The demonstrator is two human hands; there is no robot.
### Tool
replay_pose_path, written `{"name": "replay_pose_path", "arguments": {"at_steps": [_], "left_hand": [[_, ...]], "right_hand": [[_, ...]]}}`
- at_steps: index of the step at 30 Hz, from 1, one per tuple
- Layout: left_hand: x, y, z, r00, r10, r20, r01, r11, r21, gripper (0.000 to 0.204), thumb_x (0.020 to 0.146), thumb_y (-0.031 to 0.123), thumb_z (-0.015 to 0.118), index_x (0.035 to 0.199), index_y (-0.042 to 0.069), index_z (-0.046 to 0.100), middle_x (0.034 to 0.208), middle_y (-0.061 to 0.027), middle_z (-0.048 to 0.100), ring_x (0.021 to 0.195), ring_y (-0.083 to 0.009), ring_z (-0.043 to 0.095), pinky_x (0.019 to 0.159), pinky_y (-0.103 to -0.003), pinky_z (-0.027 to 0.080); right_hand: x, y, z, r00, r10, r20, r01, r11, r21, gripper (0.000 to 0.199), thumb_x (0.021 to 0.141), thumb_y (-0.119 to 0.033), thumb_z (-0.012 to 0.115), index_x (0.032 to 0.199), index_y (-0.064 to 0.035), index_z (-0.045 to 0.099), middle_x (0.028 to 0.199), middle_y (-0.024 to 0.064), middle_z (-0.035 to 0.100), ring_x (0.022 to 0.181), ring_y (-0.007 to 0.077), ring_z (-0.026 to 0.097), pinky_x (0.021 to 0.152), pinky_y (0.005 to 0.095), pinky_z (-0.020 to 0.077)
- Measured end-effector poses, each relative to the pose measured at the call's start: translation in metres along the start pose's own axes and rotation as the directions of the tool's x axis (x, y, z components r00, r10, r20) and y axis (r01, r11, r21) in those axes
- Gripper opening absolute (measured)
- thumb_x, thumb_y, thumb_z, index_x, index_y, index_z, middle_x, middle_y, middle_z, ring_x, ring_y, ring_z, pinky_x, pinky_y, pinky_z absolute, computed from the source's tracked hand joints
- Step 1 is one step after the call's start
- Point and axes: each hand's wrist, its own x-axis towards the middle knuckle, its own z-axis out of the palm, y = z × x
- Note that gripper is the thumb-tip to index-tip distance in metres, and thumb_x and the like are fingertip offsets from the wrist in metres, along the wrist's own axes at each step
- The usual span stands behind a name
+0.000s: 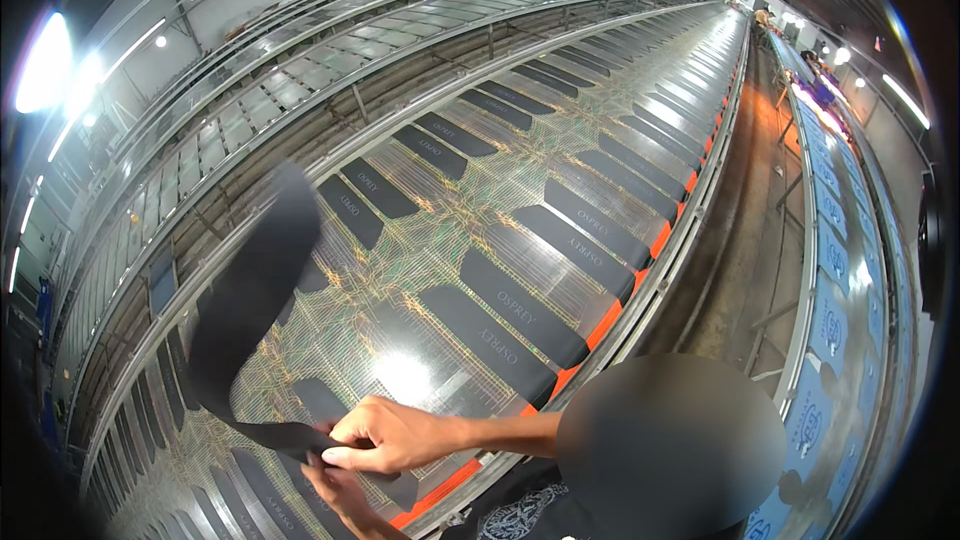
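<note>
A long, bendy black strip (pixel 235 330) rises in a curve from my hands over the table, its upper end blurred by motion. My right hand (pixel 385 437) is closed on its near end, thumb on top. Just below, my left hand (pixel 342 490) grips the same end from underneath, its fingers partly hidden by the strip. Beneath them, the long printing table (pixel 400 325) carries rows of flat dark panels, many with pale lettering, such as a dark panel (pixel 485 335) right of my hands. Yellow and green line patterns cover the tabletop between the panels.
An orange-red strip (pixel 605 325) and a metal rail (pixel 660 290) run along the table's near edge. More long tables (pixel 300 90) stand to the left. Across the aisle (pixel 720 270), another table holds blue printed sheets (pixel 832 200). A person (pixel 763 18) is far off.
</note>
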Motion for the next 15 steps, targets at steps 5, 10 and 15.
{"name": "replay_pose_path", "arguments": {"at_steps": [5, 10, 15], "left_hand": [[0.000, 0.002, 0.015, 0.993, -0.092, 0.079, 0.121, 0.807, -0.578, 0.086, 0.081, 0.035, 0.065, 0.144, -0.001, 0.019, 0.135, -0.0193, 0.043, 0.118, -0.0298, 0.049, 0.096, -0.038, 0.046], [-0.012, -0.026, -0.013, 0.992, -0.093, 0.087, 0.123, 0.873, -0.473, 0.082, 0.082, 0.028, 0.069, 0.144, 0.004, 0.022, 0.120, -0.0093, 0.056, 0.098, -0.0205, 0.061, 0.085, -0.033, 0.052], [-0.017, -0.054, -0.039, 0.940, -0.268, -0.209, 0.116, 0.831, -0.544, 0.045, 0.089, 0.017, 0.062, 0.130, 0.005, 0.047, 0.104, -0.0067, 0.063, 0.092, -0.0183, 0.063, 0.084, -0.037, 0.053]], "right_hand": [[-0.040, 0.067, -0.010, 0.963, 0.035, 0.268, -0.020, 0.998, -0.057, 0.020, 0.073, -0.016, 0.060, 0.066, 0.0025, 0.058, 0.054, 0.0072, 0.055, 0.047, 0.0143, 0.050, 0.048, 0.0321, 0.0389], [-0.121, 0.114, -0.031, 0.818, 0.253, 0.516, -0.302, 0.953, 0.012, 0.021, 0.076, -0.014, 0.060, 0.071, -0.0001, 0.045, 0.062, 0.0026, 0.041, 0.057, 0.0110, 0.044, 0.052, 0.0299, 0.0383], [-0.152, 0.122, -0.076, 0.855, 0.471, 0.219, -0.483, 0.876, 0.001, 0.015, 0.080, -0.006, 0.062, 0.089, -0.0010, 0.051, 0.080, -0.0002, 0.052, 0.073, 0.0057, 0.047, 0.065, 0.0245, 0.0414]]}}
